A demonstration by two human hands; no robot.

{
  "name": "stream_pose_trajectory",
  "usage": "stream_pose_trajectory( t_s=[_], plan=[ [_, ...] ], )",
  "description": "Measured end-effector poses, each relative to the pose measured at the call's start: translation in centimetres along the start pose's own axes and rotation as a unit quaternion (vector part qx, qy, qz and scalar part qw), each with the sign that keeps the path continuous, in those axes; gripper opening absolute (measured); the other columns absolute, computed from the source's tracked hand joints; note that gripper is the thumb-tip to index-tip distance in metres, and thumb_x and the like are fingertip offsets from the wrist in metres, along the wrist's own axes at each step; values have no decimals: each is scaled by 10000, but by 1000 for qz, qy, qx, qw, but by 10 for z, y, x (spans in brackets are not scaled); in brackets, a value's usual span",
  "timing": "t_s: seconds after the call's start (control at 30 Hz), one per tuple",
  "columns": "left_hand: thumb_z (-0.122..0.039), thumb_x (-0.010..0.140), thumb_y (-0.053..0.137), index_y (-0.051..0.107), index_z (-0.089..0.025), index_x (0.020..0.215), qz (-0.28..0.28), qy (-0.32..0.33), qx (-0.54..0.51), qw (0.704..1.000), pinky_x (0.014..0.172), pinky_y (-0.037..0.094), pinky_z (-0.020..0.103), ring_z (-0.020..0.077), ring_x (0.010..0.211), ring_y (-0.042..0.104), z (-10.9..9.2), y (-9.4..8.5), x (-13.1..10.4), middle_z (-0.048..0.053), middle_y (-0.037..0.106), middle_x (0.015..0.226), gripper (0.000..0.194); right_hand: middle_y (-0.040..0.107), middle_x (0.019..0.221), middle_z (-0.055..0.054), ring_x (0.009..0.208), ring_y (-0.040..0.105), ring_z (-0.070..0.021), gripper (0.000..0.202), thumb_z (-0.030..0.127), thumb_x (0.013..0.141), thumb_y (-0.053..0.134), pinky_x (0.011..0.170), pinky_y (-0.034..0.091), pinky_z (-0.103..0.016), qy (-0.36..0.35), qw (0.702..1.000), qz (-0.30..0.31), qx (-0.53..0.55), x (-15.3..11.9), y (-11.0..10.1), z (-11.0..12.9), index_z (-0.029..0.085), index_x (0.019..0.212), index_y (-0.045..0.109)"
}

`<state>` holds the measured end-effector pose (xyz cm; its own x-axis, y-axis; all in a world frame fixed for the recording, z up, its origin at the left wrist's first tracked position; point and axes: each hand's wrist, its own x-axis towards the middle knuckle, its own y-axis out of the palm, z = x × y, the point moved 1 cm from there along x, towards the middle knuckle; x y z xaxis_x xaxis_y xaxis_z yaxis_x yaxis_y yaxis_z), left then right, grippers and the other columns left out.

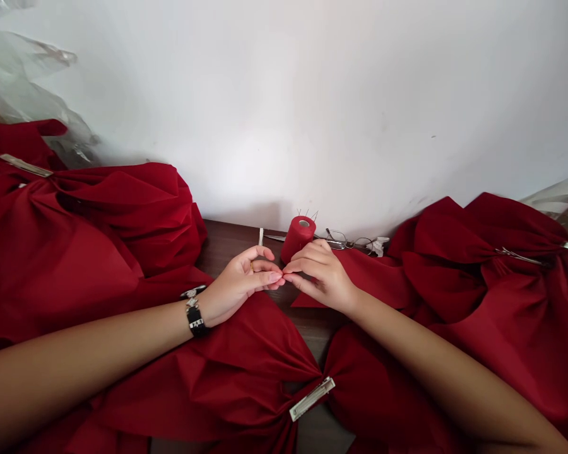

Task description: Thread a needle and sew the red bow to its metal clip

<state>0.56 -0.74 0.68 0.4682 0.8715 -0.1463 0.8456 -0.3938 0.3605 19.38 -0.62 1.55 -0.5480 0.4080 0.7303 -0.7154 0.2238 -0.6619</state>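
Three red fabric bows lie on the dark table [227,243] — one large bow [89,233] at the left, one [246,384] in the near middle under the forearms, one [492,277] at the right. Three metal clips show: one [26,166] at the far left, one [312,398] on the pinched centre of the middle bow, one [518,256] on the right bow.

The left hand [239,284], a black watch [195,313] on its wrist, has its fingers curled and its thumb and forefinger pressed together at the tips. The right hand [322,274] meets it there, pinching likewise — whatever sits between the fingertips is too thin to make out.

Just behind the right hand one spool of red thread [297,238] stands against the white wall [312,107], three needles [307,214] showing at its top. Beside it lie one pair of scissors [274,238] and one pair of glasses [355,242].
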Motion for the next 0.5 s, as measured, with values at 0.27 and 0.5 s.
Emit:
stream_pose_trajectory(
  t_s=[0.27,0.5],
  plan=[
    [-213,678,768,494,-179,905,-10,63,36,997,688,563,116,41,699,622,-5,0,-2,-31,604,790,357,554,859,-5,842,425,-12,215,299,944,521,821,243,-208,50,998,26,9,1,-1,1,149,865,652],
    [-216,688,766,499,-183,898,-29,110,69,991,701,573,112,39,724,625,-6,-3,0,-34,598,814,341,525,865,-22,865,429,-13,247,315,955,488,833,259,-192,114,991,35,59,1,0,2,138,890,648]
  ],
)
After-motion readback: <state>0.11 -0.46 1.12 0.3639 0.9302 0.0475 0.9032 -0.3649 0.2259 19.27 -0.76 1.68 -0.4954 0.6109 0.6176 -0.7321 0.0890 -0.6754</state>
